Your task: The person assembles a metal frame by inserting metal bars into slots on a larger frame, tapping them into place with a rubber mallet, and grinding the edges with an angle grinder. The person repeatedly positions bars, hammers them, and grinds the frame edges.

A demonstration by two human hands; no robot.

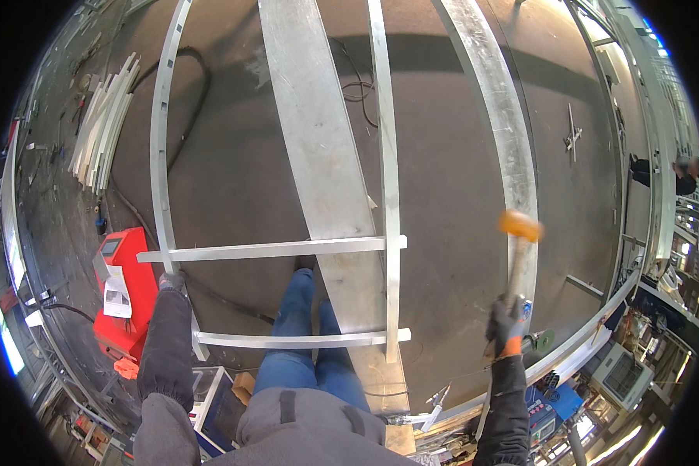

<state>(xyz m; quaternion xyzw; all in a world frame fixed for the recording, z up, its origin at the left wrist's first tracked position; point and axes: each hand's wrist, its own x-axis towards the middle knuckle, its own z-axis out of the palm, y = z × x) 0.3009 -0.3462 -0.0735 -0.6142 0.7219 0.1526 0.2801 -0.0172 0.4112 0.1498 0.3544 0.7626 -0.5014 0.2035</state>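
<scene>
A mallet (519, 226) with an orange-yellow head and a pale handle is raised on the right, its head slightly blurred. My right hand (505, 330), in a dark glove with an orange cuff, is closed round the handle. On the left, my gloved left hand (172, 281) grips the light metal frame (279, 250) just below the joint of its left rail and a crossbar; its fingers are partly hidden. The frame has two long rails and two crossbars, one on each side of my legs. Its right rail lies partly over a wide metal plank (318, 132).
A red machine (128, 291) with a paper sheet stands beside my left arm. White strips (107, 128) lie on the floor beyond it, near a dark cable (202, 93). A second metal plank (509, 132) runs along the right. Another person (683, 177) is at the far right.
</scene>
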